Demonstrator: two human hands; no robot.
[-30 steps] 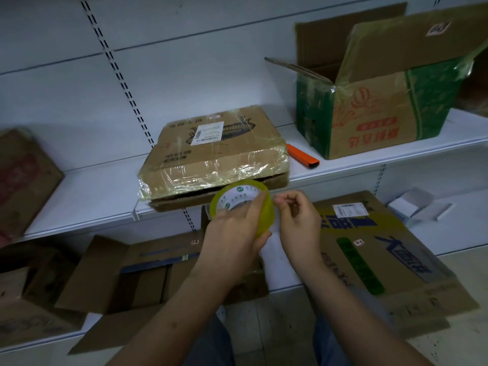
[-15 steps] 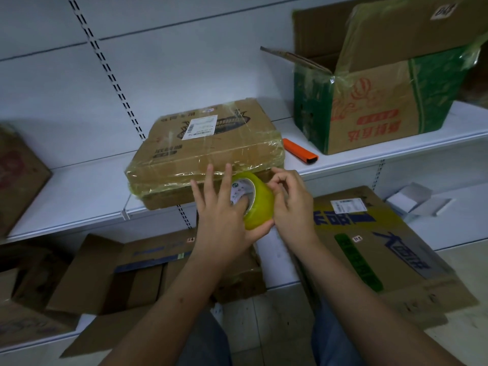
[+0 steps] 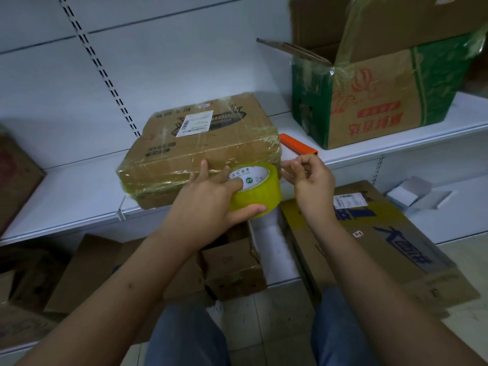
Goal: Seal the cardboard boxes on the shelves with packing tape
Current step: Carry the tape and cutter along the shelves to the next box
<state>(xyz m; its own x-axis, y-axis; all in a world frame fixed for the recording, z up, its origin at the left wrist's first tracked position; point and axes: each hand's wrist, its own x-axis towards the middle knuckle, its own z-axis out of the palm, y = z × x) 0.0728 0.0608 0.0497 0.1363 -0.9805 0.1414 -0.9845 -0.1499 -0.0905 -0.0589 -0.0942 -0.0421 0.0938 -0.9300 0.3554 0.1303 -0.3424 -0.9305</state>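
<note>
a: where's the tape roll (image 3: 254, 190)?
b: in front of the shelf (image 3: 79, 196) edge, just below the near face of the flat cardboard box (image 3: 200, 151). it's a yellow-green roll with a white printed core label turned up toward the camera.

a: who has it?
b: the left hand (image 3: 208, 199) grips it, thumb curled under the roll's outer band and a finger pushed into the core; the other fingers reach up straight against the box's front side.

a: and the right hand (image 3: 309, 178)?
b: just to the right of the roll, fingers curled together as if pinching. whether a clear strip of tape is between them, i cannot tell.

a: the flat box itself?
b: it lies on the white shelf, already wrapped in glossy clear tape, with a white shipping label on top. its front overhangs the shelf lip slightly.

a: anything beside it?
b: an orange utility knife (image 3: 298, 147) lies on the shelf just right of it. further right stands a green and brown open box (image 3: 375, 101), flaps up, loose film hanging from it.

a: below?
b: on the lower level, an open small carton (image 3: 232, 265) under the hands, a flattened blue-printed box (image 3: 383, 233) leaning on the right, and a small white carton (image 3: 414, 194) behind that. the person's jeans (image 3: 184, 336) show at the bottom.
</note>
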